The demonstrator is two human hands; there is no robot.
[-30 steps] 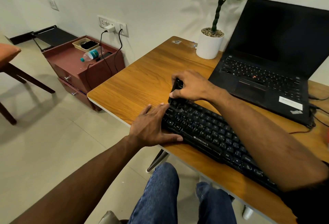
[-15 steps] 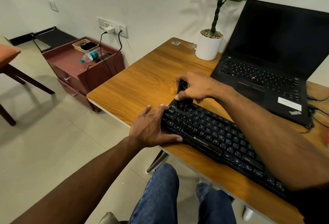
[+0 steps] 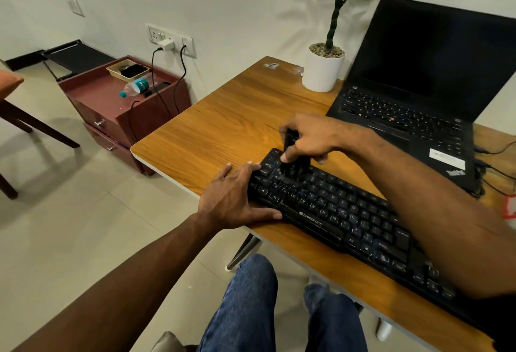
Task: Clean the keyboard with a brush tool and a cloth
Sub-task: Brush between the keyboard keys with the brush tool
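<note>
A black keyboard (image 3: pixel 343 220) lies slanted along the near edge of the wooden desk (image 3: pixel 237 122). My right hand (image 3: pixel 312 136) grips a small black brush (image 3: pixel 293 161) upright, its bristles down on the keys near the keyboard's upper left corner. My left hand (image 3: pixel 237 198) lies flat with straight fingers against the keyboard's left end, thumb along its front edge. No cloth is visible.
An open black laptop (image 3: pixel 418 100) and a white potted plant (image 3: pixel 324 69) stand at the back of the desk. Cables (image 3: pixel 494 173) trail at the far right. A red drawer cabinet (image 3: pixel 122 108) with a bottle and tray stands left, by the wall sockets.
My right hand has carried the brush rightward and a little toward me, from the keyboard's top left corner onto the upper key rows. The left hand has stayed in place.
</note>
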